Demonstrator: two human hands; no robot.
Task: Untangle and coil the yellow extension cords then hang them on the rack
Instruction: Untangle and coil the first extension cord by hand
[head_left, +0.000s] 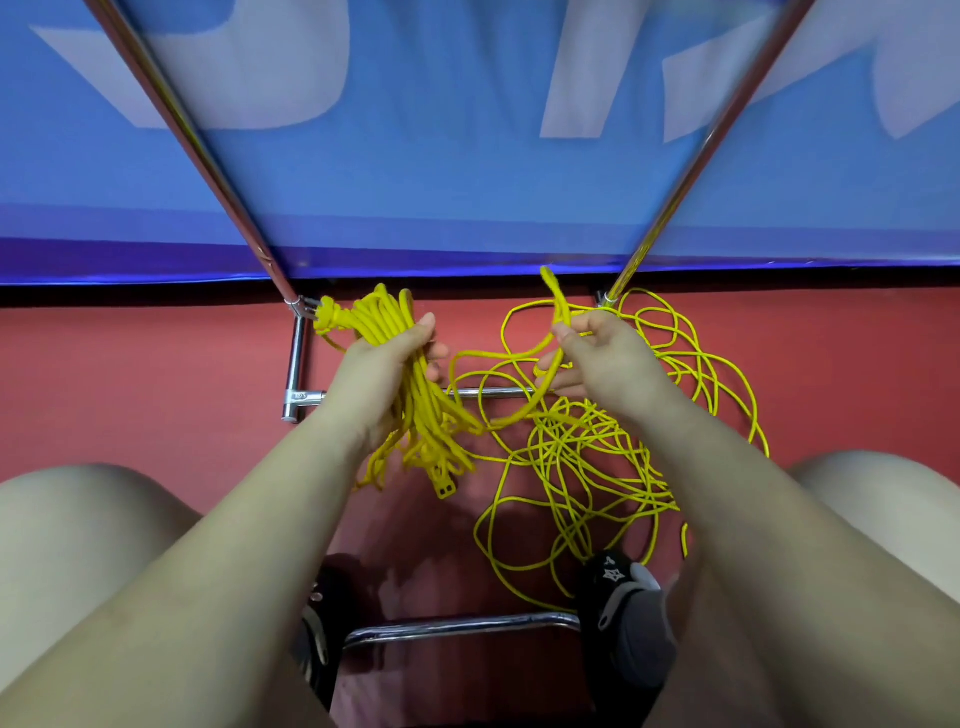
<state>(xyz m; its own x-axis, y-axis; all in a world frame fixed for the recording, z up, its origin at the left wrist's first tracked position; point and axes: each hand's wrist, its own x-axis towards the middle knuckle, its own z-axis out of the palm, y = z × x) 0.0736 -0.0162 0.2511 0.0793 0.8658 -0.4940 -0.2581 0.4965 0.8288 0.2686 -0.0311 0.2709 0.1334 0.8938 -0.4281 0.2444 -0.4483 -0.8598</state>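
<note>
Chrome tubing of a metal rack (295, 364) at far left, low on the red floor (130, 374), with two slanted poles rising before a blue banner with pale lettering (441, 171). Just right of the rack's corner joint, a thick bundle of coiled yellow extension cord (387, 332), clasped in the left hand (384, 364), fingers wrapped round its middle; upper loops fanned toward the rack's corner joint, lower loops and a flat yellow plug end (444, 486) hanging beneath the wrist. Between the hands, a single yellow strand arcing from the bundle's base up to the right hand (597, 358). There, thumb and forefinger pinched on a doubled bend of cord (558, 312), its tip poking upward. Further right and below, a loose tangle of thin yellow cord (613, 457) sprawled over the floor, touching a black shoe (618, 587). Bare knees at both lower edges.
</note>
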